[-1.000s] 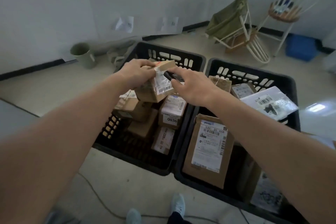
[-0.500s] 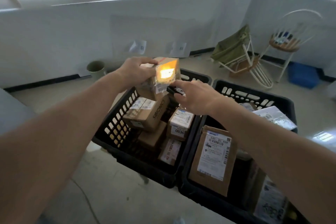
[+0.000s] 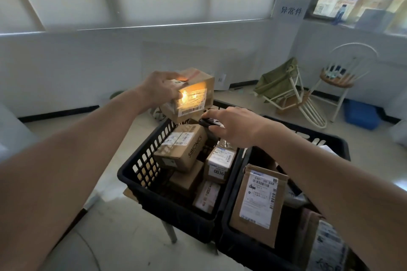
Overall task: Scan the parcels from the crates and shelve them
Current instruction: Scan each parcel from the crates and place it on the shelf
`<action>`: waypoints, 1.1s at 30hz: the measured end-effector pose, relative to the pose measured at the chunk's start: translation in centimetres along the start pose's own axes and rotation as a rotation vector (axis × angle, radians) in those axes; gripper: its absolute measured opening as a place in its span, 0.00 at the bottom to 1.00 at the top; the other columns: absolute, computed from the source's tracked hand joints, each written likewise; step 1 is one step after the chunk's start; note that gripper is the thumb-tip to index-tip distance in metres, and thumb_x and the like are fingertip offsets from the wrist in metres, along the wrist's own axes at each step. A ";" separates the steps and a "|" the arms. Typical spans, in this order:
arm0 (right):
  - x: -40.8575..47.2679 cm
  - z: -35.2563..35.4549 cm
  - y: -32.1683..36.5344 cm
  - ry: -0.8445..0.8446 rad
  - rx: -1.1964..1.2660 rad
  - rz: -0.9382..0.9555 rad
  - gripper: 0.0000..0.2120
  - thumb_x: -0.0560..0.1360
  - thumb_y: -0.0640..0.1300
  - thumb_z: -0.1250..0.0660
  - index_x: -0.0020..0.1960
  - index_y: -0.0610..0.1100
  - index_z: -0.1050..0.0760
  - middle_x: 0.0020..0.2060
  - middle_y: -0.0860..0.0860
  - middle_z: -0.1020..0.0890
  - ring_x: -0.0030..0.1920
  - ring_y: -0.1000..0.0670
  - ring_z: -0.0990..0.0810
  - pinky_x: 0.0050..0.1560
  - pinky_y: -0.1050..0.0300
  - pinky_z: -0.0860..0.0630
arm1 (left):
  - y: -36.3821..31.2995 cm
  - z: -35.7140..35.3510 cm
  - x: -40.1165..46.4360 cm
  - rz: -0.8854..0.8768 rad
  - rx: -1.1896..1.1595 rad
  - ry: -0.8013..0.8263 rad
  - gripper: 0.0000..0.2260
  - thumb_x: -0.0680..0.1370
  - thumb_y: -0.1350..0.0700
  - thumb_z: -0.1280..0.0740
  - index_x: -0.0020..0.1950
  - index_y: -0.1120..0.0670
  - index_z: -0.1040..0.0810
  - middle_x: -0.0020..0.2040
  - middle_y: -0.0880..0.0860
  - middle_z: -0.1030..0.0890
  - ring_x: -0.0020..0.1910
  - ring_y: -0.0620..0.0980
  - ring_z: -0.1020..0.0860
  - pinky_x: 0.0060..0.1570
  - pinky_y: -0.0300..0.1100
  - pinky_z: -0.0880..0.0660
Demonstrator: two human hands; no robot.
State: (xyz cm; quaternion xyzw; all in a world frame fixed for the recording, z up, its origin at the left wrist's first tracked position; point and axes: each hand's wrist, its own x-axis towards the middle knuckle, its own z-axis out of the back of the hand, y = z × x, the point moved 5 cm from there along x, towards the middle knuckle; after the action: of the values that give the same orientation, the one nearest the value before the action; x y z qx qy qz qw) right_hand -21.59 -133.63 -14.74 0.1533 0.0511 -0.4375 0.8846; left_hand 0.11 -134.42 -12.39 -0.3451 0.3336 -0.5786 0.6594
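My left hand [image 3: 159, 88] grips a small brown cardboard parcel [image 3: 193, 97] above the left black crate [image 3: 174, 207]. An orange light glows on the parcel's white label. My right hand [image 3: 235, 126] holds a small black scanner [image 3: 208, 121] just below and to the right of the parcel, its front towards the label. The left crate contains several boxed parcels, among them one marked SIBIONICS [image 3: 181, 147] and one marked 0836 [image 3: 220, 164]. The right black crate [image 3: 237, 246] holds a flat brown envelope parcel [image 3: 257, 202] leaning upright.
Both crates stand raised on a support with a metal leg [image 3: 169, 231]. A folded green chair [image 3: 284, 86], a white round-backed chair [image 3: 343, 77] and a blue bin [image 3: 361, 113] stand at the back right. A white wall with blinds lies ahead.
My left hand has lifted the parcel higher above the crate. The orange scanner light has appeared on its label. My view has tilted up towards the wall.
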 end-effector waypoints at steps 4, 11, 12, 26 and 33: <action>-0.5 0.3 0.8 -0.002 -0.020 -0.007 0.22 0.87 0.56 0.41 0.80 0.64 0.37 0.54 0.50 0.25 0.57 0.42 0.22 0.61 0.39 0.22 | -0.2 1.0 -1.2 -0.008 -0.020 -0.006 0.24 0.80 0.68 0.31 0.73 0.49 0.23 0.65 0.56 0.26 0.50 0.51 0.22 0.33 0.30 0.22; -1.6 0.3 2.5 -0.007 -0.066 -0.040 0.22 0.87 0.57 0.40 0.80 0.64 0.36 0.55 0.51 0.27 0.59 0.40 0.23 0.63 0.38 0.23 | 0.0 2.7 -2.8 -0.031 -0.011 -0.011 0.24 0.79 0.68 0.30 0.71 0.48 0.21 0.66 0.56 0.26 0.58 0.55 0.22 0.34 0.32 0.21; -1.7 0.2 2.7 -0.008 -0.065 -0.045 0.21 0.87 0.57 0.40 0.79 0.64 0.36 0.56 0.51 0.26 0.59 0.40 0.23 0.63 0.38 0.23 | -0.1 2.9 -3.0 -0.039 -0.015 -0.009 0.23 0.79 0.68 0.30 0.70 0.48 0.21 0.66 0.56 0.26 0.55 0.54 0.21 0.34 0.31 0.21; -3.2 -0.1 8.9 -0.027 -0.087 -0.059 0.23 0.86 0.57 0.39 0.80 0.64 0.37 0.60 0.47 0.22 0.58 0.42 0.22 0.62 0.40 0.22 | 1.1 7.3 -6.7 -0.089 -0.042 0.008 0.24 0.78 0.70 0.29 0.68 0.46 0.19 0.67 0.58 0.25 0.52 0.52 0.21 0.35 0.31 0.21; -4.3 -0.4 12.7 0.003 -0.088 -0.018 0.22 0.87 0.53 0.39 0.81 0.60 0.35 0.60 0.50 0.19 0.56 0.47 0.20 0.59 0.47 0.21 | 1.9 9.2 -8.3 -0.135 -0.055 0.003 0.23 0.79 0.69 0.30 0.58 0.39 0.17 0.69 0.60 0.24 0.54 0.53 0.21 0.39 0.33 0.22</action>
State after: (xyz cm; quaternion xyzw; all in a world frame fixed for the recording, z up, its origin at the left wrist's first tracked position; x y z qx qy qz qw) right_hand -14.20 -123.00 -11.24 0.1145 0.0731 -0.4425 0.8864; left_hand 7.95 -125.39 -8.73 -0.3838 0.3262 -0.6129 0.6087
